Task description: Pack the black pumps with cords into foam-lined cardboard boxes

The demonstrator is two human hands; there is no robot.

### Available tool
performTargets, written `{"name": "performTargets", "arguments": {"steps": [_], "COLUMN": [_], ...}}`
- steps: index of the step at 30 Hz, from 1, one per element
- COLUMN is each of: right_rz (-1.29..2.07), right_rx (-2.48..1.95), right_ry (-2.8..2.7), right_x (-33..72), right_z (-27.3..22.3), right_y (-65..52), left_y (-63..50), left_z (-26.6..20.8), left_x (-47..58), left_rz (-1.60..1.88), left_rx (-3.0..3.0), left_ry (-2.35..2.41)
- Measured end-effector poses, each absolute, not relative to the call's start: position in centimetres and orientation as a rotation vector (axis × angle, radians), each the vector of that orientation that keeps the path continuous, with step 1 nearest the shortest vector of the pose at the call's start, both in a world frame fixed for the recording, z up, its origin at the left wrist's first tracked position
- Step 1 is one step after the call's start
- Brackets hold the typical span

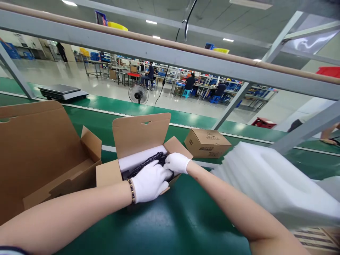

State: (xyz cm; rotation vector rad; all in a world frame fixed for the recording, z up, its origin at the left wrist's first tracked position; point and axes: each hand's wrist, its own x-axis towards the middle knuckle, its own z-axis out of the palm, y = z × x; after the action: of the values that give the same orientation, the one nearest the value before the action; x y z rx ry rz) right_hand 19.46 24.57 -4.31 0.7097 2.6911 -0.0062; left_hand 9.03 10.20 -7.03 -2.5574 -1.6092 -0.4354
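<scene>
An open cardboard box (142,136) stands in front of me with its lid raised and side flaps spread. White foam (140,157) lines its far inner side, and a bundled black cable (145,163) lies along the foam. My left hand (150,182), in a white glove, rests over the near side of the box on the contents, thumb apart from the fingers. From the right, my gloved right hand (177,163) reaches in with bent fingers at the cable's right end. Part of a grey item (169,174) shows between the hands; the rest is hidden.
A larger open carton (39,148) stands at left, and a closed printed box (208,143) behind right. White foam sheets (276,180) are stacked at right. A scale (62,91) sits farther back on the green bench (170,226). A metal frame rail (164,53) crosses above. People work beyond.
</scene>
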Motion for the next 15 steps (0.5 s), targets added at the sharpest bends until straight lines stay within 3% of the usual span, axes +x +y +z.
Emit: {"name": "performTargets", "arguments": {"steps": [3,9,15], "right_rz": [0.022,0.055,0.055], "right_rx": [0.738,0.769,0.643], "right_ry": [2.699,2.653,2.62], "right_x": [20.0,18.9,17.0], "right_z": [-4.6,-4.9,-5.1], "right_y": [24.2,24.3,24.3], "left_y": [10.8,11.2,10.1], "left_z": [-7.6,-8.5,-8.0], "left_x": [9.6,9.1,10.6], "left_rz": [-0.432,-0.183,-0.43], "left_rx": [-2.484,-2.741,-3.011], "left_ry": [-1.8,-1.33,-1.114]}}
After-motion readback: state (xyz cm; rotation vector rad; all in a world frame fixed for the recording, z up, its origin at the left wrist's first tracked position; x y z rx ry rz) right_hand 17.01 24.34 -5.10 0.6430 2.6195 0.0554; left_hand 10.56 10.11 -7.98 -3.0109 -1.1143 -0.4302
